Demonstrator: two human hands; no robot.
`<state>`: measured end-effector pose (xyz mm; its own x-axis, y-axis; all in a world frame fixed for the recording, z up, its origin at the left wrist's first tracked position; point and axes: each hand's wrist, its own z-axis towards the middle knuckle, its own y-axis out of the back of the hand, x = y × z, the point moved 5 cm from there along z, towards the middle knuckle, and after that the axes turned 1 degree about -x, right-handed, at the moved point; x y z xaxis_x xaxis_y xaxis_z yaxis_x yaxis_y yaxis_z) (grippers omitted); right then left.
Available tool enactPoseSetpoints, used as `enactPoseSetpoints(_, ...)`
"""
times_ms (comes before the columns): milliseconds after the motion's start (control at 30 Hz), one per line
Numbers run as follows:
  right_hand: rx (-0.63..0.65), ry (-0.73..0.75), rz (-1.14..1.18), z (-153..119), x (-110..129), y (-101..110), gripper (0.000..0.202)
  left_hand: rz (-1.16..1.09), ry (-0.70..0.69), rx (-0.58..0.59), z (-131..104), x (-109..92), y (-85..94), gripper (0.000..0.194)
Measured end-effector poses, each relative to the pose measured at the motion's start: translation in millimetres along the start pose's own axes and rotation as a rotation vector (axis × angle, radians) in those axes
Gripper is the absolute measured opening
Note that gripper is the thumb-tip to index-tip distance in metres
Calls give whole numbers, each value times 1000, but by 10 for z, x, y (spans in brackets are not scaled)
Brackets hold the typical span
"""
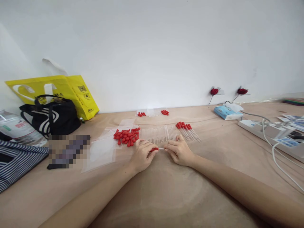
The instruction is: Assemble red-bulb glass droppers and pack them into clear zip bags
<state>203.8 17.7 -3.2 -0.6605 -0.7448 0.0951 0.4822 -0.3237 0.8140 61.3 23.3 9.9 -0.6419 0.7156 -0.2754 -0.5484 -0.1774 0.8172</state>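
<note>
My left hand (143, 155) pinches a red rubber dropper bulb (154, 149) between thumb and fingers. A thin clear glass tube (161, 148) runs from the bulb's mouth to my right hand (179, 151), whose fingers are closed on it. How deep the tube sits in the bulb is hidden. Just beyond my hands lies a row of clear glass tubes (154, 134). Left of the row is a heap of loose red bulbs (125, 136). At its right lie several droppers (187, 129) with red bulbs on their tubes.
Clear plastic bags (102, 150) lie left of the heap; more bags with red-bulbed droppers (152, 112) rest by the wall. A yellow bag (83, 95), a black bag (64, 117) and a bottle (21, 128) stand left. Tissues (226, 112) and a power strip (268, 134) are right.
</note>
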Motion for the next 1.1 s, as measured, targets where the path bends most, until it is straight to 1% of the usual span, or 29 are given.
enactPoseSetpoints(133, 17, -3, 10, 0, -15, -20, 23, -5, 1, 16, 3, -2, -7, 16)
enactPoseSetpoints(300, 28, -20, 0, 14, -64, 7, 24, -8, 47, -16, -4, 41, -2, 14)
enactPoseSetpoints(367, 30, -11, -21, 17, -63, 34, 24, -4, 60, -19, -3, 52, 0, 13)
enactPoseSetpoints(500, 42, 43, -68, 2, -30, 72, 24, 7, 37, 9, 4, 50, -3, 14)
enactPoseSetpoints(567, 48, 31, -82, -9, -71, 75, 22, 36, 52, 0, 3, 84, 6, 14)
enactPoseSetpoints(600, 39, -9, -89, -13, -128, 80, 22, 60, 79, -20, -1, 120, 17, 17)
enactPoseSetpoints(633, 12, -80, -100, -17, -214, 92, 22, 88, 116, -49, -7, 167, 32, 24)
enactPoseSetpoints(700, -77, -300, -133, -37, -447, 131, 22, 148, 191, -100, -26, 265, 58, 39)
enactPoseSetpoints(733, -122, -424, -152, -56, -570, 149, 22, 175, 216, -113, -35, 305, 62, 43)
enactPoseSetpoints(800, -159, -625, -199, -89, -772, 150, 22, 215, 239, -111, -47, 355, 58, 41)
enactPoseSetpoints(833, -153, -693, -228, -96, -842, 135, 21, 225, 240, -104, -49, 365, 52, 38)
enactPoseSetpoints(867, -135, -739, -258, -95, -890, 112, 20, 230, 239, -97, -49, 366, 48, 35)
enactPoseSetpoints(933, -96, -784, -316, -72, -933, 61, 18, 230, 237, -91, -44, 357, 46, 28)
enactPoseSetpoints(1100, -17, -773, -364, 18, -925, -51, 18, 214, 245, -81, -35, 339, 55, 12)
